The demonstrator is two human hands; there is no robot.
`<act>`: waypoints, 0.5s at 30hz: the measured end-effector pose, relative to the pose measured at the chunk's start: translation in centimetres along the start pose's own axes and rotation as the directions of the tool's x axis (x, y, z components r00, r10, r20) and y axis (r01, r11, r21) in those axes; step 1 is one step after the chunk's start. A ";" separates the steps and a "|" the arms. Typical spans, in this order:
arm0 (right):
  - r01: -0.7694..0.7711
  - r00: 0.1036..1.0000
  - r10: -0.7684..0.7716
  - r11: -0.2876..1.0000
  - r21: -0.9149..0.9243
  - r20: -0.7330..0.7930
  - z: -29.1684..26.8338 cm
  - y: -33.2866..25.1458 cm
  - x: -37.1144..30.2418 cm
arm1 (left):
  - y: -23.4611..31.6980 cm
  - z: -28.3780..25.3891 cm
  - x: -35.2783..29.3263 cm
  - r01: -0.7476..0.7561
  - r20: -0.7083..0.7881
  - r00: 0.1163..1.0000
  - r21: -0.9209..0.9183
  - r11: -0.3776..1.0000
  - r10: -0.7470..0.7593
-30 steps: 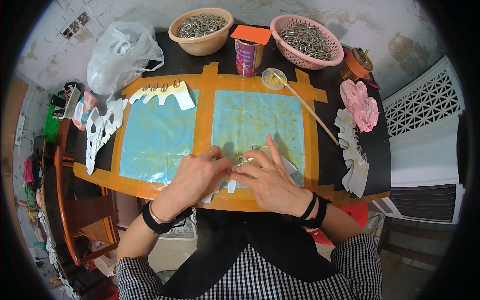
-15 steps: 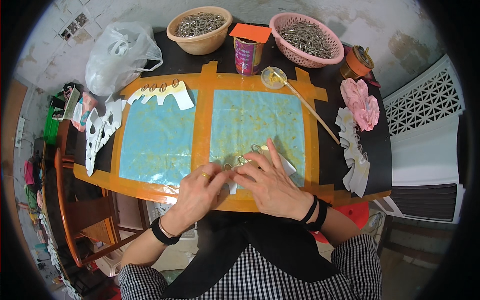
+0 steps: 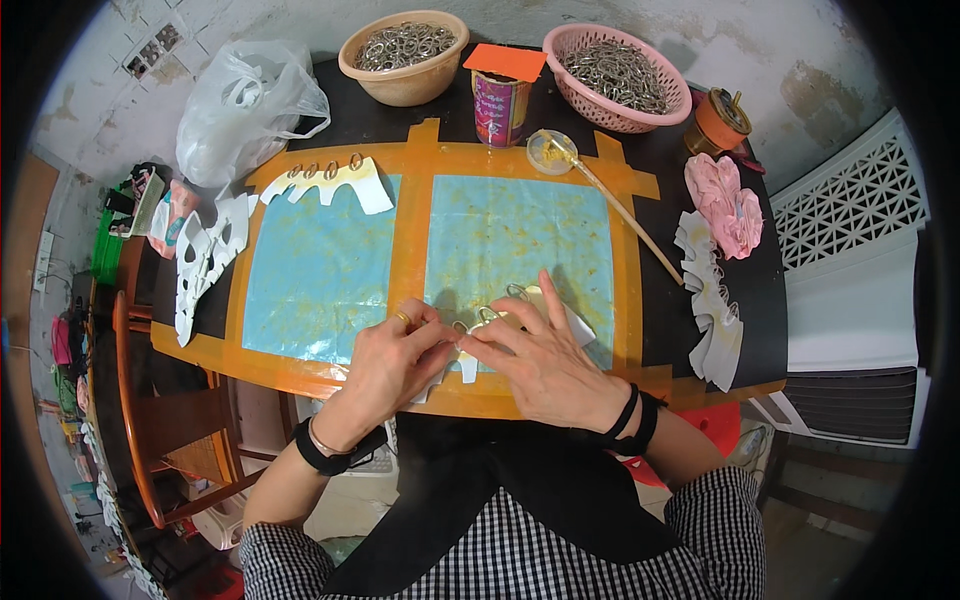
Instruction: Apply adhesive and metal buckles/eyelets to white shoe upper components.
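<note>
A white scalloped strip [image 3: 468,370] with yellowish smears lies at the front of the right blue sheet, partly hidden under my hands. Several metal rings [image 3: 487,315] sit along its tabs. My left hand [image 3: 392,362], wearing a gold-coloured ring, pinches at a tab near the strip's left part. My right hand [image 3: 550,372] lies over the strip, thumb and forefinger closed at that same tab, with another finger raised. What lies between the fingertips is too small to make out fully. A finished-looking strip [image 3: 345,188] with several rings rests on the left blue sheet.
A beige bowl [image 3: 370,82] and a pink basket [image 3: 668,122] of metal rings stand at the back, a purple cup [image 3: 500,118] between them. A stick [image 3: 630,222] leans from a small round dish [image 3: 540,163]. White strips [image 3: 712,340] lie right; a plastic bag [image 3: 235,120] sits back left.
My left hand has turned and its fingers have drawn together at the tab. More of the strip's left end shows below it. The right hand stays almost in place.
</note>
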State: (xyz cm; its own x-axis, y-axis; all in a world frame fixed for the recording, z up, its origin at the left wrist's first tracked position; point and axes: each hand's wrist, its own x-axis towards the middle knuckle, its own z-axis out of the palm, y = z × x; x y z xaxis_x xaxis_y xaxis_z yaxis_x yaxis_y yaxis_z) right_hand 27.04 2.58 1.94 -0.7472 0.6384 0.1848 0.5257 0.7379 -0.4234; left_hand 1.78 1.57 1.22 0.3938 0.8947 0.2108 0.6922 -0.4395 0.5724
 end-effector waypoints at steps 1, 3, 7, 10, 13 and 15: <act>0.001 1.000 -0.001 1.000 0.005 -0.004 0.1 0.0 0.0 | 0.0 0.2 0.0 -0.021 -0.023 1.000 0.020 1.000 0.021; 0.001 1.000 -0.001 1.000 0.008 -0.007 0.1 0.0 0.0 | -0.1 0.4 -0.1 -0.042 -0.048 0.998 0.040 0.998 0.044; -0.044 0.999 0.045 0.999 0.023 -0.010 0.1 0.0 -0.1 | -0.2 0.5 -0.4 -0.124 -0.039 0.991 0.093 0.988 0.128; -0.067 0.997 0.068 0.997 0.037 -0.024 0.0 -0.1 -0.1 | 0.0 0.3 -0.5 -0.191 -0.017 0.981 0.115 0.975 0.194; -0.036 0.997 0.038 0.999 0.035 -0.063 0.0 -0.1 -0.1 | 0.2 -0.3 -0.4 -0.208 0.041 0.978 0.128 0.970 0.205; -0.044 0.996 0.046 0.999 0.030 -0.076 0.0 -0.1 -0.1 | 0.5 -0.7 0.0 -0.209 0.074 0.977 0.130 0.969 0.201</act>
State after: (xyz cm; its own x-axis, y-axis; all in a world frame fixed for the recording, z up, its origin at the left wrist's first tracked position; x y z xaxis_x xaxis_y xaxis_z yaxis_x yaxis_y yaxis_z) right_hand 27.05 2.46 1.96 -0.6892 0.6865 0.2318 0.5457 0.7022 -0.4573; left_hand 1.70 1.41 2.02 0.5687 0.7796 0.2622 0.6672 -0.6236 0.4073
